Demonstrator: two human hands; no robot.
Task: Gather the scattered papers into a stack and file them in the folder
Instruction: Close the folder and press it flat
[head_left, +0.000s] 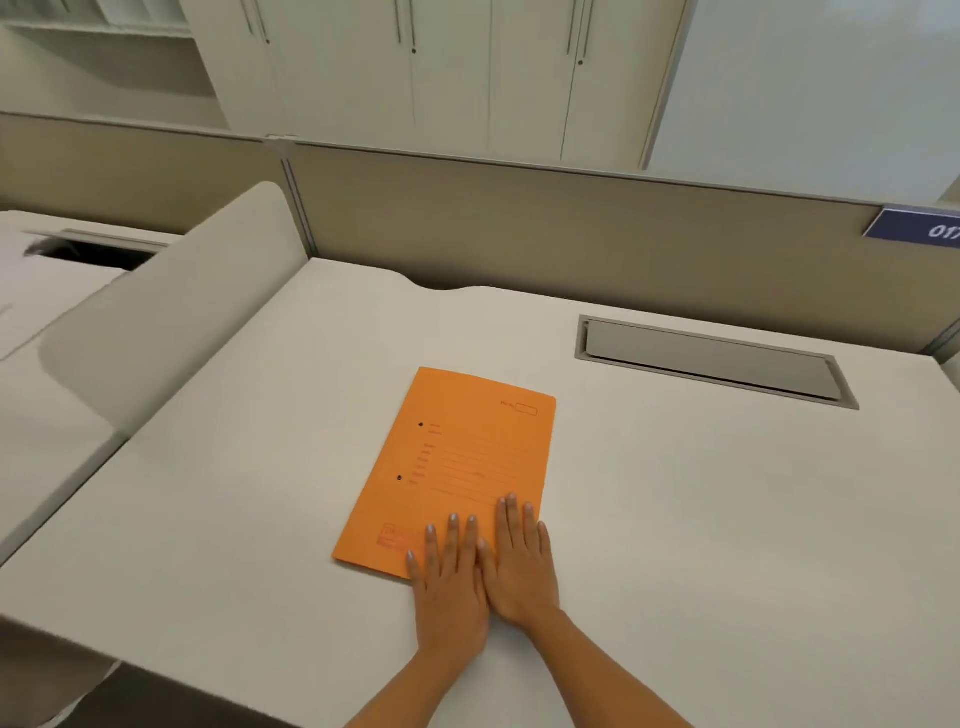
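- Head view showed a pale desk with a closed cable-tray flap set into its far right, well apart from the folder.
- A beige partition panel ran along the desk's far edge, with a blue number plate at its right end. A curved divider rose on the left, and white cabinets stood behind.
- The orange folder lay closed and flat near the desk's middle, its cover hiding whatever was inside.
- The left hand and right hand lay side by side, touching. Their fingers were straight and their palms pressed flat on the folder's near end, gripping nothing.
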